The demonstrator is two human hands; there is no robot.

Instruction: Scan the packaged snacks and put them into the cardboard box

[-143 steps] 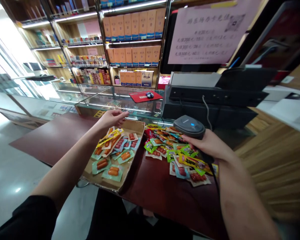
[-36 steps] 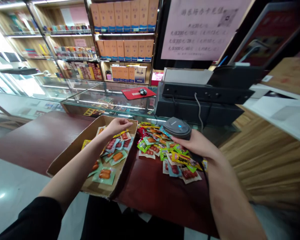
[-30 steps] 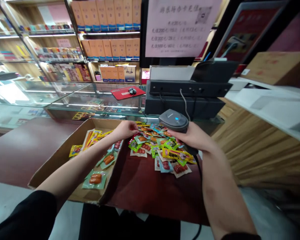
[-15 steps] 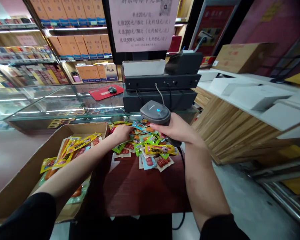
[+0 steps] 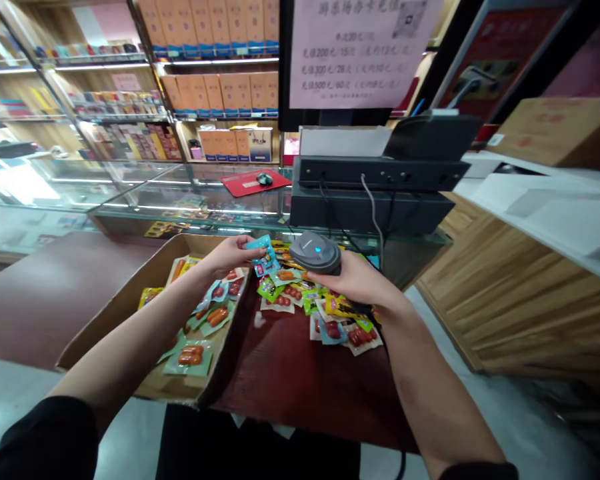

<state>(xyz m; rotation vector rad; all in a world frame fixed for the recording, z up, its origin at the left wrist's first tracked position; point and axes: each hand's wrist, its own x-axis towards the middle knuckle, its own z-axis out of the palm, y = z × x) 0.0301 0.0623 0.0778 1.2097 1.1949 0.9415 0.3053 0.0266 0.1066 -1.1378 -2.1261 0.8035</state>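
Between the thumb and fingers of my left hand [image 5: 233,255] is a small blue packet [image 5: 264,257], raised at the left end of a pile of snack packets [image 5: 293,292]. My right hand [image 5: 356,277] is wrapped round a grey barcode scanner [image 5: 316,253] with a blue light on top. The scanner's head is close to the right of the blue packet, not touching it. The pile, in yellow, green, blue and clear wrappers, lies on the dark red table [image 5: 300,393]. To the left, a shallow cardboard box [image 5: 83,333] holds several sausage packets, partly hidden by my left forearm.
Behind the pile stand a black cash drawer [image 5: 365,210] and a monitor with a pink sign [image 5: 355,60]. A mouse lies on a red mat [image 5: 237,185] on the glass counter. The scanner's cable hangs at the right, near a wooden cabinet [image 5: 520,293].
My left hand has come up from the pile with the blue packet. My right hand still holds the scanner, now closer to the packet. The view has turned left.
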